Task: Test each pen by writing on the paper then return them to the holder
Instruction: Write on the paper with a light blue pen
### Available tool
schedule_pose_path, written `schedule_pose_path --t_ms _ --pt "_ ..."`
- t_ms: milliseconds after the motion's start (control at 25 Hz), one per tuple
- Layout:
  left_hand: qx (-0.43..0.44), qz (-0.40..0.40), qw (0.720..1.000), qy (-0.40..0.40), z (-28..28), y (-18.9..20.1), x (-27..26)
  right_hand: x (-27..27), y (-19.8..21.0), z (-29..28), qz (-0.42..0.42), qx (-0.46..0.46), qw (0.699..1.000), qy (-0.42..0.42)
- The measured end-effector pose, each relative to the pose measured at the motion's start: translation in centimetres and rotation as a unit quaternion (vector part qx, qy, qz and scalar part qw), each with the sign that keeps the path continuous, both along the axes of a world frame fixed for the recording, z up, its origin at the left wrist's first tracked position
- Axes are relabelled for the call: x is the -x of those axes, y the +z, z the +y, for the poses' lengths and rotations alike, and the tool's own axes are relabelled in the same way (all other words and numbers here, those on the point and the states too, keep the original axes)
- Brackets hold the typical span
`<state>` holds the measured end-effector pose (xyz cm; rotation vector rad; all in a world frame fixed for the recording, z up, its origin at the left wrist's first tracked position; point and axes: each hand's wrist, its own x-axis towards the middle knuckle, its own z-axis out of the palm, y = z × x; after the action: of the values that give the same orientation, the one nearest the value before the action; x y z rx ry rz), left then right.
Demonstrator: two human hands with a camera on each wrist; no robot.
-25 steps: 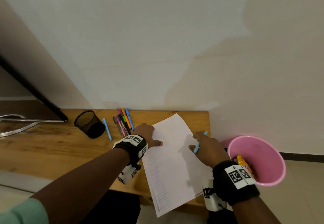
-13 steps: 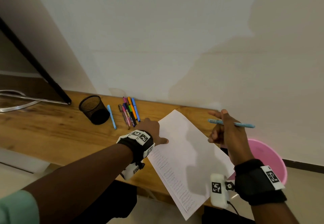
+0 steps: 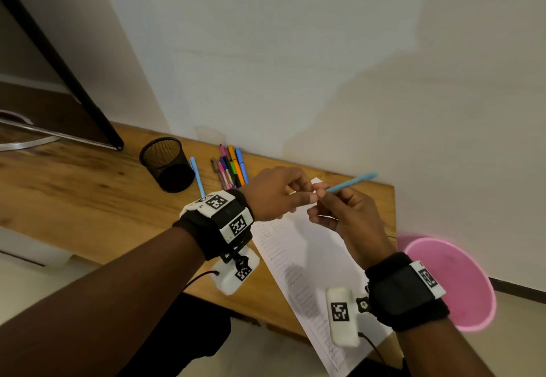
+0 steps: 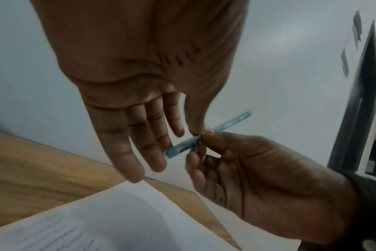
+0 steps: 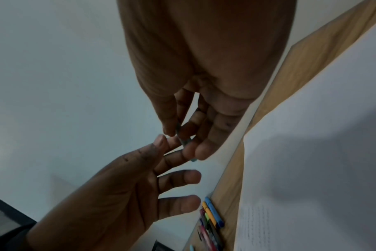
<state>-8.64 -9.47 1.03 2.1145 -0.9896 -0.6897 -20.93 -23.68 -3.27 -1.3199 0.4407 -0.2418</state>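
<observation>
A light blue pen (image 3: 354,181) (image 4: 232,123) (image 5: 186,141) hangs in the air over the far corner of the white paper (image 3: 298,246) (image 4: 118,212). My right hand (image 3: 334,199) (image 4: 202,144) (image 5: 180,134) grips its middle between thumb and fingers. My left hand (image 3: 314,195) (image 4: 189,134) (image 5: 167,142) pinches the pen's near end with thumb and forefinger, its other fingers held straight. The black mesh holder (image 3: 167,164) stands to the left on the wooden table (image 3: 74,193), with nothing visible in it. Several coloured pens (image 3: 232,167) (image 5: 210,219) lie beside it.
Another light blue pen (image 3: 197,175) lies alone between the holder and the pen group. A pink bucket (image 3: 452,282) stands on the floor past the table's right edge. A dark monitor (image 3: 59,81) on a silver stand is at the far left. The wall is close behind.
My right hand lifted the pen off the paper and turned it in the air. My left hand left the paper and rose to take hold of the pen's end.
</observation>
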Motion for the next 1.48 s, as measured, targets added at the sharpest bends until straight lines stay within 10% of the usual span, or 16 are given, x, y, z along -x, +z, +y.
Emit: schedule_pose_path --t_ms 1240,1480 --pt "-0.054 0.032 0.996 -0.064 -0.3 -0.2 -3.6 -0.7 -0.8 -1.2 -0.012 -0.051 0.998 0.023" --pt "-0.136 -0.169 0.976 0.017 1.6 -0.8 -7.4 -0.3 -0.8 -2.2 0.034 0.022 0.996 -0.082"
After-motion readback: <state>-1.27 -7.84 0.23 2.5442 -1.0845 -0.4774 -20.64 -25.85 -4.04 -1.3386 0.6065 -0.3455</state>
